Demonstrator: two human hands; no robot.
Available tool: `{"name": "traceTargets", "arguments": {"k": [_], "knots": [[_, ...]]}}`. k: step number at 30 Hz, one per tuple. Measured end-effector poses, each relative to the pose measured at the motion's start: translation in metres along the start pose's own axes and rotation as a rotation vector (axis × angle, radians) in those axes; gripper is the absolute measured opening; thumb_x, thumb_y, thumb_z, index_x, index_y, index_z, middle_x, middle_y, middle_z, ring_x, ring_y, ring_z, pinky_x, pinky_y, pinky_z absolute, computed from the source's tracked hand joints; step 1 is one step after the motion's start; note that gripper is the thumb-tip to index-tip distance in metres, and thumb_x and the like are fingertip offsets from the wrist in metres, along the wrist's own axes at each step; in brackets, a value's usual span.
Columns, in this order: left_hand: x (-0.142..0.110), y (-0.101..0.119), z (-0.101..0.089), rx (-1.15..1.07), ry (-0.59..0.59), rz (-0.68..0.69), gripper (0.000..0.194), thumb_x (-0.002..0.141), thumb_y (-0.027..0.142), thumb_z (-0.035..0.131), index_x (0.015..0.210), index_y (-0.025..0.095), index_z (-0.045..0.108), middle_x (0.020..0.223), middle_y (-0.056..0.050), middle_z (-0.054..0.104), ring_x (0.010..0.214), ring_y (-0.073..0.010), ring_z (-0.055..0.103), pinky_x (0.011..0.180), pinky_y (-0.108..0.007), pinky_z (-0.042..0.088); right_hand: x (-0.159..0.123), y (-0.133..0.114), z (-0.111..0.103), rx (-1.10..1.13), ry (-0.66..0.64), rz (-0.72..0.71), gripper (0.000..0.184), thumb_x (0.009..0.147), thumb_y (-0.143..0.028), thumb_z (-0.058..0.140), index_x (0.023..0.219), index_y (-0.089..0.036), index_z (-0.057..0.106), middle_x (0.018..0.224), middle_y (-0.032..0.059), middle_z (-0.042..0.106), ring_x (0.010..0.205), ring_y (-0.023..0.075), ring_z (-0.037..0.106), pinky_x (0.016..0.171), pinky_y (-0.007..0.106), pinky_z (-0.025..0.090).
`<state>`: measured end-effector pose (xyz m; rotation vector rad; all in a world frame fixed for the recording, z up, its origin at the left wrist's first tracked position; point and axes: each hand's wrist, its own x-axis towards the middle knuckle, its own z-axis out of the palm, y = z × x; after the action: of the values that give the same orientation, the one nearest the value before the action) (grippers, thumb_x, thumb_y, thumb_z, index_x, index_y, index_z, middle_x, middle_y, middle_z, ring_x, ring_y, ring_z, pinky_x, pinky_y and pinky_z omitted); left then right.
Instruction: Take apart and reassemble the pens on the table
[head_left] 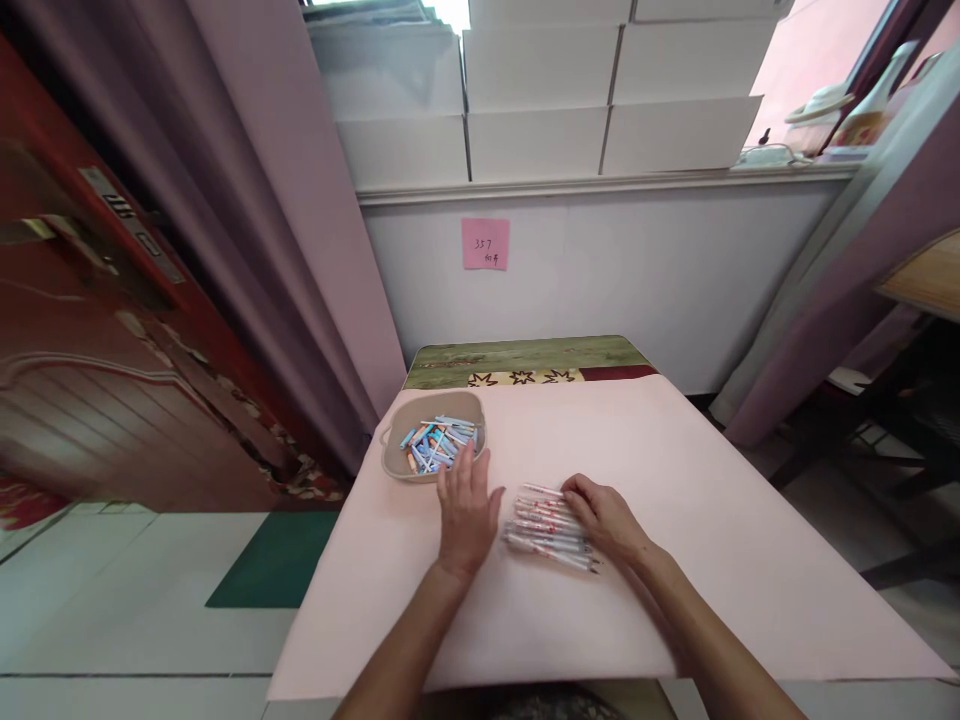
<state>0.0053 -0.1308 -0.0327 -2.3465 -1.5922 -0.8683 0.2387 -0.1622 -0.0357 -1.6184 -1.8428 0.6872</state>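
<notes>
A beige basket (391,462) stands at the table's left side with many small blue, white and orange pen-like pieces (442,443) inside. My left hand (466,510) is at the basket's near right edge, fingers stretched out and slightly apart, with nothing seen in it. In front of me a row of white pens (544,528) with red and grey markings lies side by side, tips to the right. My right hand (606,515) rests at their right end, its fingers curled onto the upper pens. Its fingertips are partly hidden.
A pale pink cover (720,560) lies over the table, leaving a green patterned strip (525,355) at the back. A pink note (485,244) is stuck on the wall. White boxes (536,140) are stacked on the sill. A red door (112,380) is at the left.
</notes>
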Motion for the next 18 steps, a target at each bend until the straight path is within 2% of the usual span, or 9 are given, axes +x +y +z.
{"name": "traceTargets", "arguments": {"k": [1,3,5,8,10,12,14,16,18], "knots": [[0.011,-0.012,-0.003,0.044,-0.013,-0.032,0.047,0.089,0.024,0.048,0.135,0.013,0.044,0.140,-0.021,0.046,0.132,-0.0325,0.038,0.108,-0.054,0.020,0.001,0.001,0.001,0.002,0.010,0.006,0.027,0.091,-0.034,0.038,0.090,-0.023,0.062,0.076,0.0011,0.067,0.070,0.0179,0.059,0.066,0.027,0.040],[0.024,-0.035,-0.006,0.071,-0.108,-0.015,0.031,0.088,0.021,0.047,0.116,0.013,0.059,0.112,-0.018,0.065,0.108,-0.0311,0.057,0.097,-0.049,0.035,0.002,0.003,0.002,0.022,0.019,0.002,0.027,0.091,-0.036,0.037,0.090,-0.023,0.061,0.076,0.0012,0.067,0.070,0.0181,0.058,0.065,0.027,0.040],[0.025,-0.055,-0.010,0.058,-0.149,0.015,0.022,0.089,0.019,0.045,0.094,0.016,0.066,0.087,-0.012,0.069,0.089,-0.0272,0.062,0.085,-0.043,0.042,0.002,0.004,0.000,0.050,0.034,-0.001,0.027,0.092,-0.036,0.038,0.089,-0.023,0.060,0.074,0.0009,0.066,0.069,0.0178,0.058,0.064,0.026,0.039],[0.010,-0.073,-0.019,0.026,-0.154,0.063,0.021,0.090,0.020,0.044,0.089,0.019,0.065,0.080,-0.008,0.067,0.083,-0.0254,0.061,0.080,-0.040,0.043,0.002,0.006,-0.003,0.085,0.100,0.031,0.026,0.092,-0.039,0.040,0.088,-0.023,0.061,0.069,0.0000,0.063,0.063,0.0168,0.055,0.061,0.026,0.038],[-0.001,-0.076,-0.027,-0.017,-0.120,0.083,0.020,0.090,0.021,0.044,0.091,0.019,0.065,0.081,-0.008,0.067,0.082,-0.0253,0.061,0.079,-0.040,0.043,0.005,0.006,-0.004,0.135,0.157,0.059,0.025,0.091,-0.040,0.043,0.087,-0.024,0.061,0.070,-0.0001,0.064,0.062,0.0161,0.054,0.060,0.026,0.038],[-0.006,-0.068,-0.032,-0.081,-0.026,0.072,0.019,0.088,0.023,0.050,0.100,0.018,0.065,0.092,-0.011,0.069,0.091,-0.0273,0.061,0.086,-0.043,0.042,0.011,0.004,-0.002,0.238,0.199,0.074,0.024,0.091,-0.041,0.045,0.088,-0.023,0.061,0.074,0.0004,0.066,0.062,0.0154,0.055,0.060,0.025,0.040],[-0.004,-0.049,-0.034,-0.201,0.089,0.024,0.025,0.083,0.026,0.059,0.107,0.019,0.064,0.109,-0.014,0.067,0.106,-0.0301,0.058,0.096,-0.047,0.037,0.022,0.000,0.002,0.383,0.207,0.080,0.026,0.089,-0.044,0.048,0.089,-0.022,0.061,0.076,0.0012,0.066,0.061,0.0144,0.055,0.059,0.025,0.041],[0.004,-0.023,-0.028,-0.476,0.040,-0.048,0.023,0.083,0.026,0.060,0.104,0.023,0.067,0.106,-0.010,0.069,0.106,-0.0268,0.059,0.099,-0.045,0.037,0.034,-0.007,0.007,0.546,0.177,0.077,0.029,0.088,-0.047,0.050,0.089,-0.020,0.060,0.075,0.0015,0.065,0.057,0.0129,0.054,0.058,0.025,0.042],[0.018,0.004,-0.016,-0.826,-0.075,-0.284,0.024,0.082,0.029,0.062,0.105,0.023,0.066,0.103,-0.010,0.070,0.099,-0.0244,0.063,0.091,-0.040,0.044,0.046,-0.016,0.011,0.697,0.111,0.071,0.031,0.086,-0.049,0.053,0.088,-0.019,0.059,0.074,0.0011,0.064,0.055,0.0112,0.052,0.056,0.024,0.041]]}}
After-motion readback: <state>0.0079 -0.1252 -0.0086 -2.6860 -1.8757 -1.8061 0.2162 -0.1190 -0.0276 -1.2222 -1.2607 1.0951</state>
